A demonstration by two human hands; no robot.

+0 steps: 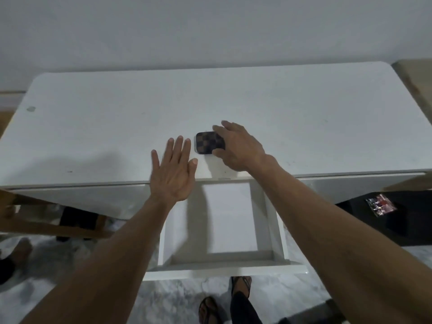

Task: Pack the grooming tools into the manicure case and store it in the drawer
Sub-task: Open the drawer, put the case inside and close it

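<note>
closed case gripped near the front edge, open drawer below

the small brown-and-black chequered manicure case point(208, 142) with rounded corners lies closed on the white rectangular surface point(93, 127), near the middle of its front edge. it is clasped by the right hand point(236, 146), with fingers over its far side and the thumb at its near side; whether it has been lifted clear of the surface cannot be told. the left hand point(171, 171) is held flat and spread over the front edge, just left of the case, with nothing in it. no loose grooming tools are seen on the surface, so packing is judged done and storing is the step in hand.

the white shallow drawer point(278, 228) is pulled out below the front edge, and its bare floor is seen.

several slips are judged possible. the case is smooth and pinched only at its sides, so it could be dropped past the drawer's front rail onto the marbled floor point(163, 300), where sandalled feet point(211, 309) stand. if it is not latched, it could spring open and tools could be spilled. the drawer is far out; if it is leaned on or bumped by a forearm, it could be tipped or pulled off its runners. if the drawer is shut hastily, fingers could be caught.
</note>
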